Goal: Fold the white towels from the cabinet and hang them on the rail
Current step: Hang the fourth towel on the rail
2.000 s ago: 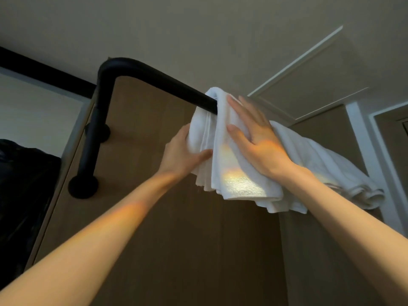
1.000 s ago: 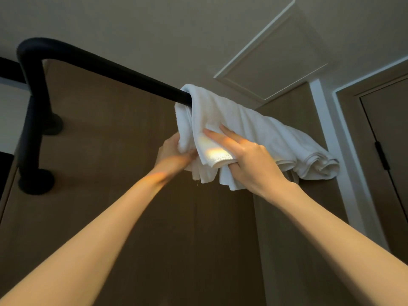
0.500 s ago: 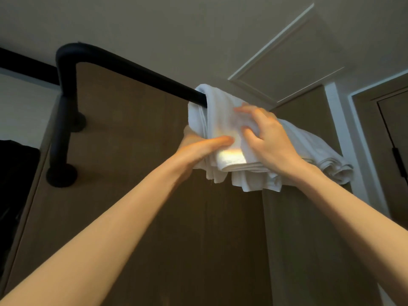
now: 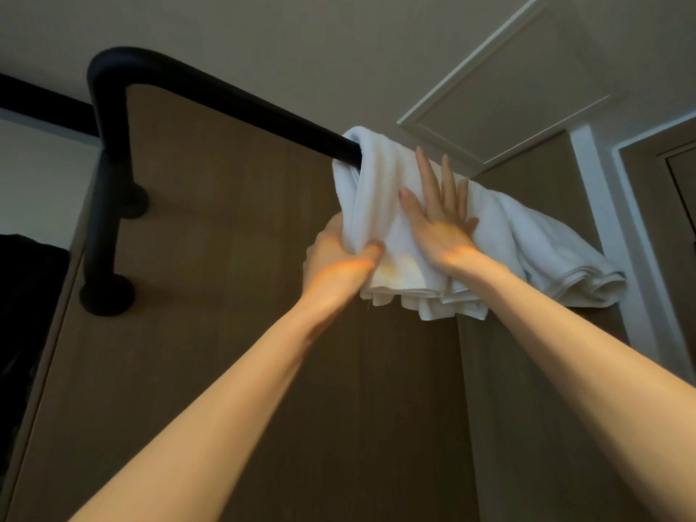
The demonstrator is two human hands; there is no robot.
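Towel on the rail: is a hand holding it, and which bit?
The left hand grips the white towel by its left edge; the right hand just presses flat.

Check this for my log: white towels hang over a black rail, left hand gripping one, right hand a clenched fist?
No: the head view shows the right hand flat, pressing the white towel; left hand grips it on the black rail.
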